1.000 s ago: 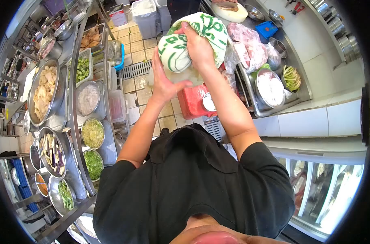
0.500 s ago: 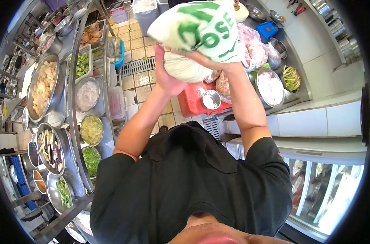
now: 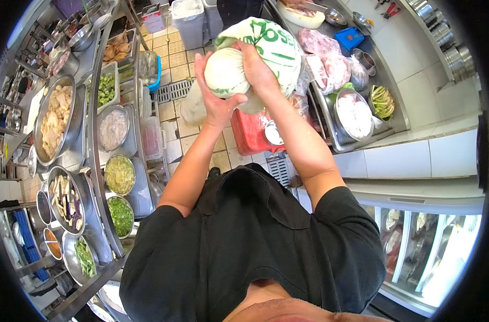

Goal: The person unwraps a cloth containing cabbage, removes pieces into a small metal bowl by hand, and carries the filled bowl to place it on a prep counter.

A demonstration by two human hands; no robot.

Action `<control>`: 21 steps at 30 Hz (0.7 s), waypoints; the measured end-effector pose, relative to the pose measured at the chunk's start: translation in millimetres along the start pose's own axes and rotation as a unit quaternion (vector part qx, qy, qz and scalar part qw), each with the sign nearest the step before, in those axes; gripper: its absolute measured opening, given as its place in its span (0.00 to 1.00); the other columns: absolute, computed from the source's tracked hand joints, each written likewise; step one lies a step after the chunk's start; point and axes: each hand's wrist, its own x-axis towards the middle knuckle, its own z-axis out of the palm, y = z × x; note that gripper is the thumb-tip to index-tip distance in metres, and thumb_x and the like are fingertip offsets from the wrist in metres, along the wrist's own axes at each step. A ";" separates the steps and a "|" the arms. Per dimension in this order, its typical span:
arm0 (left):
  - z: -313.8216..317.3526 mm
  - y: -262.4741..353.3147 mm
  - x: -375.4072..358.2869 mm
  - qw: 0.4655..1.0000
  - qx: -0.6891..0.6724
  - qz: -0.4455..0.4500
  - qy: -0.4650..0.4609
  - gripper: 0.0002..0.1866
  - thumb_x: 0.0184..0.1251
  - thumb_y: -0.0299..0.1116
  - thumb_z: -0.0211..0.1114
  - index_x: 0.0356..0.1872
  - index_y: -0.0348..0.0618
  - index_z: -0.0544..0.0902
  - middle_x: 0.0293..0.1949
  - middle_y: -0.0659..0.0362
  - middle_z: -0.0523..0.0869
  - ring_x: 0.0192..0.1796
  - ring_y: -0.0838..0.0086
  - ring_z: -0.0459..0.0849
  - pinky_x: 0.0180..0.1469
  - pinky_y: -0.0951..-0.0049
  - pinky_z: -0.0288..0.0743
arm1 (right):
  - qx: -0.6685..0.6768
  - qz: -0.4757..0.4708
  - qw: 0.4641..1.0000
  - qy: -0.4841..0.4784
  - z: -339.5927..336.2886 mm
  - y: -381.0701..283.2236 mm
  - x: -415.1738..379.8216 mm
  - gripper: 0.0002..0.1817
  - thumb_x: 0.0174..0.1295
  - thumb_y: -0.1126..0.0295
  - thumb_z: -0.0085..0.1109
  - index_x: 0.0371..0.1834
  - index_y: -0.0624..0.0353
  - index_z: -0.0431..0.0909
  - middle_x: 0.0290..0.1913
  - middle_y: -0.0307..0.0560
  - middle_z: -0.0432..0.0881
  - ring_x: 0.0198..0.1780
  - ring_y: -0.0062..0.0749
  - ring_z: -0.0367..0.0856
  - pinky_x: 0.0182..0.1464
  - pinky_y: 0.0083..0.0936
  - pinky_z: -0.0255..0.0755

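A white cloth sack with green printed letters is held in front of me above the floor. One part of it bulges out as a tight, pale round lump. My left hand cups this lump from the left and below, thumb and fingers curved around it. My right hand grips the gathered cloth between the lump and the printed part. What fills the sack is hidden. Beneath the hands, a pale, blurred, see-through shape shows at the left. A red container with a metal cup on it stands below.
On the left, a metal rack carries bowls of chopped vegetables and a large bowl of pale meat. To the right, a steel counter holds bagged meat and a white-filled bowl. A grey bin and a dark-clothed person are ahead.
The sack has come lower and turned, with its round lump now facing up and left. My right hand has shifted from beneath the printed part onto the gathered cloth.
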 end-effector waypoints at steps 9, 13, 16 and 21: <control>-10.5 16.7 15.4 0.917 -0.329 -0.226 -0.014 0.49 0.61 0.70 0.58 0.71 0.40 0.61 0.68 0.53 0.69 0.68 0.61 0.71 0.69 0.59 0.64 | -0.567 -0.107 0.808 -0.122 -7.5 -17.8 -7.3 0.27 0.69 0.51 0.53 0.63 0.59 0.72 0.65 0.44 0.75 0.65 0.30 0.71 0.65 0.28 0.66; -6.9 45.7 33.0 0.875 -0.370 -0.306 -0.062 0.47 0.64 0.72 0.49 0.72 0.44 0.60 0.69 0.55 0.69 0.69 0.61 0.70 0.71 0.58 0.62 | -0.600 -0.104 0.785 -0.115 4.6 -32.0 -16.9 0.26 0.65 0.54 0.59 0.63 0.55 0.73 0.64 0.44 0.76 0.64 0.33 0.72 0.65 0.29 0.66; -11.3 57.0 43.6 0.849 -0.371 -0.366 -0.090 0.46 0.64 0.74 0.46 0.72 0.48 0.62 0.69 0.54 0.69 0.69 0.59 0.69 0.70 0.55 0.64 | -0.632 -0.131 0.758 -0.092 4.2 -29.0 -19.2 0.25 0.64 0.55 0.61 0.62 0.53 0.73 0.62 0.43 0.77 0.63 0.34 0.73 0.64 0.30 0.67; -28.0 37.9 52.0 0.770 -0.370 -0.498 -0.148 0.48 0.60 0.78 0.43 0.72 0.55 0.64 0.68 0.54 0.72 0.63 0.56 0.76 0.53 0.42 0.76 | -0.689 -0.257 0.677 -0.017 -4.3 -10.0 -7.3 0.22 0.63 0.55 0.62 0.58 0.51 0.77 0.56 0.41 0.81 0.56 0.37 0.78 0.60 0.32 0.69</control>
